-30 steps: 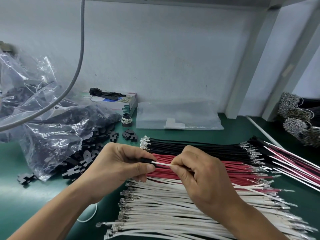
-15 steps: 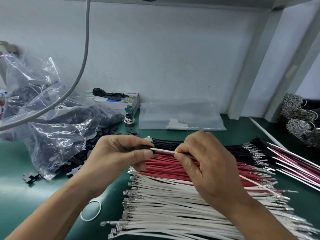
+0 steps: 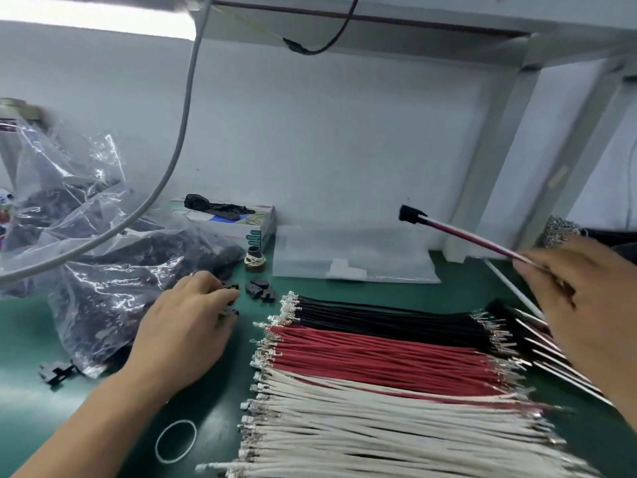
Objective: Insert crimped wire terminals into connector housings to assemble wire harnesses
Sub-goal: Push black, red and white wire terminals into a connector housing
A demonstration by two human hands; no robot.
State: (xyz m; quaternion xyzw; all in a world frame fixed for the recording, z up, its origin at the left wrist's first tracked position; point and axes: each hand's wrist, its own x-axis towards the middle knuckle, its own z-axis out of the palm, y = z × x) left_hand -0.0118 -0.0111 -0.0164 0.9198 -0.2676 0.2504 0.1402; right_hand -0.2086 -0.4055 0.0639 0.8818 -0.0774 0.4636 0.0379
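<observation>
My right hand (image 3: 582,305) holds an assembled harness (image 3: 472,236) by its wires, raised at the right; its black connector housing (image 3: 410,214) points up and left. My left hand (image 3: 186,326) reaches over loose black housings (image 3: 260,289) on the green mat, fingertips on one housing (image 3: 229,310); whether it grips it is unclear. Rows of crimped black wires (image 3: 386,317), red wires (image 3: 379,357) and white wires (image 3: 379,419) lie in front of me. Finished harnesses (image 3: 537,343) lie to the right under my right hand.
A clear plastic bag of black housings (image 3: 103,267) sits at the left, with a stray housing (image 3: 57,370) before it. A small box (image 3: 241,222), a clear flat bag (image 3: 351,257), a rubber band (image 3: 175,441) and a hanging grey cable (image 3: 179,132) are around.
The hands have parted. My right hand swung the finished harness up and to the right; my left hand let go and moved left and forward to the loose housings. The view tilted up.
</observation>
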